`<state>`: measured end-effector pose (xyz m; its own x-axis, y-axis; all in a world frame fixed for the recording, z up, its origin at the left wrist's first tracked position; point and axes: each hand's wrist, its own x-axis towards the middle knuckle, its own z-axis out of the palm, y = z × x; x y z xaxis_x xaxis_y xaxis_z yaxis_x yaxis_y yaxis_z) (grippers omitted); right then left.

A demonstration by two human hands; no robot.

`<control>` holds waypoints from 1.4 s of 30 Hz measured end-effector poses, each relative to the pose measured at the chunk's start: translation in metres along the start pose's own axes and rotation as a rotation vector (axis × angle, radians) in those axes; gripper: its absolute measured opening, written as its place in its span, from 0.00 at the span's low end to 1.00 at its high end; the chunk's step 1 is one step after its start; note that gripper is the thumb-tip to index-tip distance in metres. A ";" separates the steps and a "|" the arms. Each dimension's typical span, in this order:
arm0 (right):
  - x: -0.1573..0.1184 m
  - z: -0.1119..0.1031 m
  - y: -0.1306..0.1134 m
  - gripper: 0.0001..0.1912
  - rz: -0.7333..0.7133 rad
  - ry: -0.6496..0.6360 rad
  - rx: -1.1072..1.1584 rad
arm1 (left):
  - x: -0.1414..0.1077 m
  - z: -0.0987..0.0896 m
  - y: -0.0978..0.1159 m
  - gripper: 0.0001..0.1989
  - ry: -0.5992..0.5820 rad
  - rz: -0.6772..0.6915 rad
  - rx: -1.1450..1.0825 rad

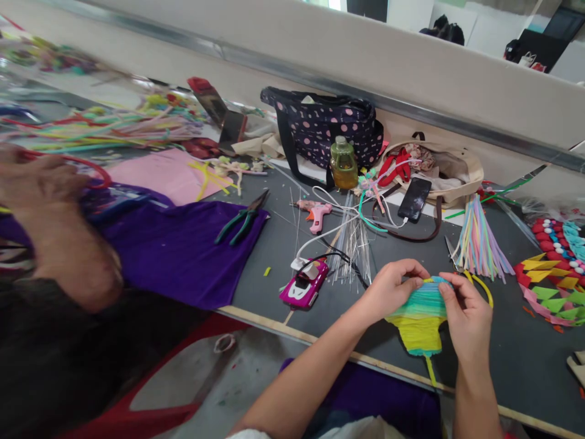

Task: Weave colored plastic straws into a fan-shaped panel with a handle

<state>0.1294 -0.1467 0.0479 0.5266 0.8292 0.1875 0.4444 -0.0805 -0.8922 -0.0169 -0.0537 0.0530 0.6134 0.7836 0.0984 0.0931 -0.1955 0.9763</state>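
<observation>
Just above the front part of the table, both hands hold a craft piece [419, 326] that looks made of pipe cleaners, banded blue, green and yellow. My left hand [397, 291] pinches its upper left edge between thumb and fingers. At the upper right edge, my right hand [468, 314] grips it the same way. A yellow stem [430, 371] hangs from the lower end of the piece. Beyond my right hand lie yellow-handled scissors [479, 286], partly hidden, beside a bundle of pastel pipe cleaners [485, 241].
A pink glue gun [320, 216], thin wires [354, 247], a magenta power strip [305, 283] and pliers [242, 221] lie left. Behind stand a bottle [342, 164], a dark bag [320, 119] and a phone [415, 199]. A co-worker's arm [68, 238] is at far left.
</observation>
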 end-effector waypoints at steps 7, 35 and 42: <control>0.001 0.002 -0.001 0.16 0.008 -0.003 0.037 | -0.004 0.006 -0.003 0.07 0.164 0.208 0.328; -0.003 0.011 0.001 0.15 -0.057 0.014 -0.125 | -0.008 0.008 0.008 0.06 0.297 0.281 0.401; -0.002 0.004 0.001 0.17 -0.010 -0.086 -0.044 | -0.001 0.003 0.000 0.06 0.266 0.190 0.318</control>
<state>0.1260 -0.1462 0.0450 0.4585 0.8744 0.1586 0.4820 -0.0947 -0.8711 -0.0147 -0.0560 0.0527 0.4239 0.8325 0.3568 0.2601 -0.4893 0.8324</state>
